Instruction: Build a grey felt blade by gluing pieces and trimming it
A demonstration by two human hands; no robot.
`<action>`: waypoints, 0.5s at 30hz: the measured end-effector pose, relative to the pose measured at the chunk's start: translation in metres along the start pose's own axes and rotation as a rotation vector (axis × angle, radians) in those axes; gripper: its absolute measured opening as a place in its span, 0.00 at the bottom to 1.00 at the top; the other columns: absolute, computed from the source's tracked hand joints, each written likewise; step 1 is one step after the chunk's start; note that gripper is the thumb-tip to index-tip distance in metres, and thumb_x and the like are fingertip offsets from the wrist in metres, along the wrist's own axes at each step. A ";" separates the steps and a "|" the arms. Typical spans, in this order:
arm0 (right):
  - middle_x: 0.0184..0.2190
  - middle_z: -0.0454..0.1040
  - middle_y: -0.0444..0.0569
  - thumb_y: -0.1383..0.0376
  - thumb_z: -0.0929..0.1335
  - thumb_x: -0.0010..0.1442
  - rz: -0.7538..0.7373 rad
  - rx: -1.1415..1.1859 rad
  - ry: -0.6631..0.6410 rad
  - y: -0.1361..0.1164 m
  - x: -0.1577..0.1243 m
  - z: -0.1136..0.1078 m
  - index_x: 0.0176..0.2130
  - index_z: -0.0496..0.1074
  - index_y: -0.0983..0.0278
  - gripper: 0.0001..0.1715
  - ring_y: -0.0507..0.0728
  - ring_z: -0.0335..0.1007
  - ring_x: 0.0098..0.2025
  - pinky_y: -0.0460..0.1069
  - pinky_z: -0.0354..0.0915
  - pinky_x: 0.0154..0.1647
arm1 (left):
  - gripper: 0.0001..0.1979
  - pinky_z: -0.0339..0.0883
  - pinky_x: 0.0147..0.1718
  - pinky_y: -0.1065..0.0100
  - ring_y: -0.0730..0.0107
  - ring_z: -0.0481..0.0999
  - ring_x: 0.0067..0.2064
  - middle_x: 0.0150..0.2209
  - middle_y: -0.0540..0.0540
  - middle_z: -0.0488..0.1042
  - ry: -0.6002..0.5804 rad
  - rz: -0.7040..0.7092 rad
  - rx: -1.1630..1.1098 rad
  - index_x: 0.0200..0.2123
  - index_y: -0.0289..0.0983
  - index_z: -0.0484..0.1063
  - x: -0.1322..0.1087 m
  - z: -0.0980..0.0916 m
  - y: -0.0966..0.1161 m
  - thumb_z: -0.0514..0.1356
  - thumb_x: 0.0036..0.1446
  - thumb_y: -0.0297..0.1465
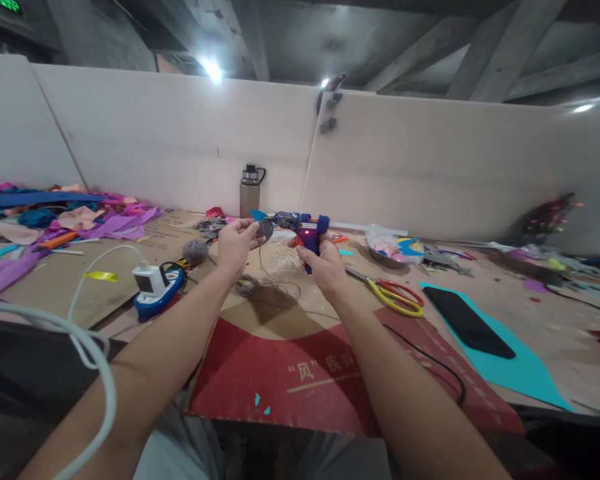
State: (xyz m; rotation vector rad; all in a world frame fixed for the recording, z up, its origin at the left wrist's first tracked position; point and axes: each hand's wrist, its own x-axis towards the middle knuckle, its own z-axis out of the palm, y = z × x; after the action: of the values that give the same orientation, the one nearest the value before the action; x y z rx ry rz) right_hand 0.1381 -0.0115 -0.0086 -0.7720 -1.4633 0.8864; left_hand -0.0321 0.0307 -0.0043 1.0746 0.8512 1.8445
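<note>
My right hand (325, 267) is closed around the grip of a blue hot glue gun (311, 231) whose red light glows; its nozzle points left. My left hand (236, 242) pinches a small round grey piece (265, 230) with thin grey string hanging from it, held right at the gun's nozzle. A loose tangle of the same string (260, 285) lies on the cardboard below both hands. The gun's black cord (430, 360) trails down to the right.
Yellow-handled scissors (395, 295) and a black phone (467, 322) on a teal sheet (520, 363) lie at right. A white charger on a blue power strip (155, 288) sits at left, past it a pile of coloured scraps (55, 220). A water bottle (250, 190) stands by the back wall.
</note>
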 end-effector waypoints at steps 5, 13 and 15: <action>0.34 0.72 0.46 0.63 0.65 0.53 -0.078 -0.074 -0.001 0.002 0.000 0.003 0.43 0.64 0.61 0.15 0.51 0.60 0.27 0.48 0.60 0.29 | 0.09 0.76 0.34 0.63 0.74 0.75 0.27 0.25 0.49 0.74 -0.013 0.032 0.028 0.31 0.31 0.72 -0.001 0.001 0.000 0.65 0.45 0.29; 0.35 0.72 0.48 0.62 0.65 0.53 -0.090 -0.099 0.016 0.002 0.000 0.003 0.42 0.63 0.61 0.14 0.55 0.66 0.34 0.52 0.64 0.36 | 0.12 0.76 0.37 0.60 0.73 0.76 0.29 0.27 0.48 0.75 -0.073 0.079 0.039 0.31 0.31 0.72 0.000 0.000 -0.004 0.66 0.44 0.32; 0.35 0.73 0.48 0.62 0.65 0.54 -0.095 -0.109 0.017 0.003 0.000 0.003 0.42 0.63 0.60 0.14 0.55 0.66 0.35 0.53 0.65 0.37 | 0.12 0.76 0.36 0.61 0.73 0.76 0.28 0.27 0.48 0.75 -0.081 0.080 0.044 0.32 0.31 0.72 0.000 0.000 -0.004 0.66 0.44 0.32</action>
State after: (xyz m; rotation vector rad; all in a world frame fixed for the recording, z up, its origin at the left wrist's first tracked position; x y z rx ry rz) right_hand 0.1351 -0.0097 -0.0114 -0.7811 -1.5299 0.7315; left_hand -0.0313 0.0322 -0.0075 1.2186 0.8153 1.8419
